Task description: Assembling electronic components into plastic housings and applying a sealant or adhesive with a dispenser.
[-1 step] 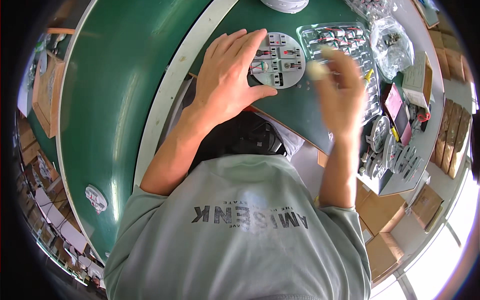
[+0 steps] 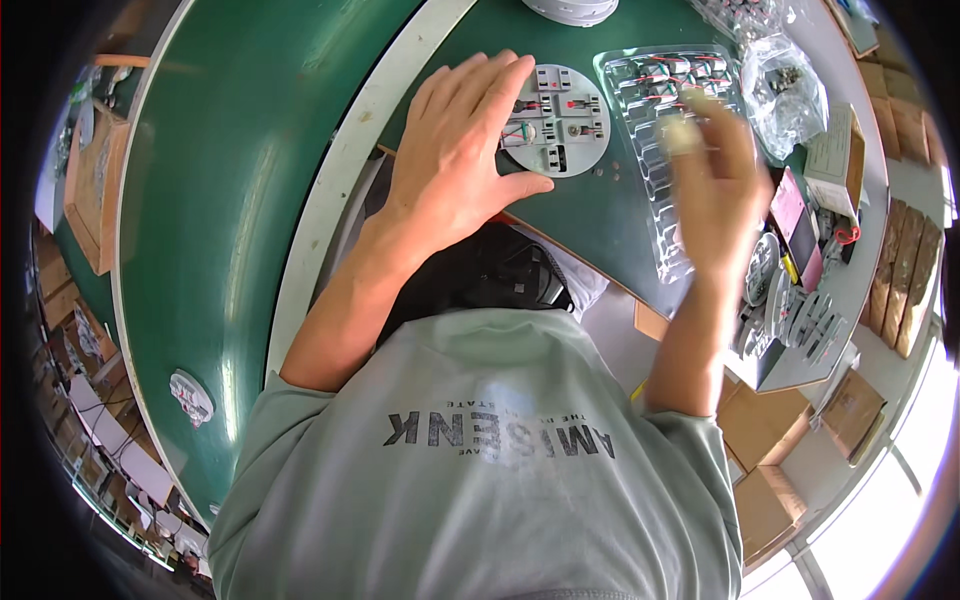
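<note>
My left hand lies at the left side of a round light-grey plastic disc. Its fingers are stretched out along the upper left rim, and the thumb reaches out by the lower rim. Raised sockets, small red and dark parts and a wired component sit on the disc. Over a clear moulded plastic tray hovers my right hand, blurred by motion. Pale patches show at its thumb and index fingertips; whether it holds anything cannot be made out. White components with red and green wires fill the tray's far pockets.
Clear bags of small parts and an open carton stand at the right. Nearby are a pink-topped box and stacked grey discs. A whitish round part sits at the far edge. Another assembly lies on the green surface at left.
My right hand has moved to the right, from beside the disc to over the tray. My left hand and the disc look almost unchanged.
</note>
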`<move>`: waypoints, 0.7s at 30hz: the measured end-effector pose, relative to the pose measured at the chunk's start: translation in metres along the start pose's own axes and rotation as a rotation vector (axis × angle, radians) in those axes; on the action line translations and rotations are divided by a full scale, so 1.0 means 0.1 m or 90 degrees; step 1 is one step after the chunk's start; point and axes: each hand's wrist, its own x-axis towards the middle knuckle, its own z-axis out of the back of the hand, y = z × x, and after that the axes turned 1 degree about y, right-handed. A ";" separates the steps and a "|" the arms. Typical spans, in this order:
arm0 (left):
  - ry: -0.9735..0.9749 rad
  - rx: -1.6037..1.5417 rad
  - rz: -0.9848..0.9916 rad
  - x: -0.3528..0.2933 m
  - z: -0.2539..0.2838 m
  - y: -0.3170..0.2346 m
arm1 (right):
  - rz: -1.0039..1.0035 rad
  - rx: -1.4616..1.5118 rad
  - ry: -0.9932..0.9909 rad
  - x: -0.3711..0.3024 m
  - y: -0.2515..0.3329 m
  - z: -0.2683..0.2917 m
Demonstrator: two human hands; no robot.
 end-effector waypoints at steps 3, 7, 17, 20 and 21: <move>0.002 0.059 -0.005 0.01 0.14 -0.13 | 0.040 -0.045 -0.136 0.59 -0.59 0.50; 0.051 0.082 -0.032 -0.05 0.05 -0.13 | 0.000 -0.211 -0.023 1.42 -1.48 0.93; 0.178 0.097 -0.091 -0.29 0.28 -0.04 | -0.091 -0.564 0.086 2.59 -2.37 0.58; 0.080 0.111 -0.190 -0.37 0.22 0.16 | -0.079 -0.529 0.023 2.50 -2.29 0.38; 0.083 0.121 -0.180 -0.39 0.25 0.17 | -0.049 -0.459 -0.038 2.38 -2.17 0.25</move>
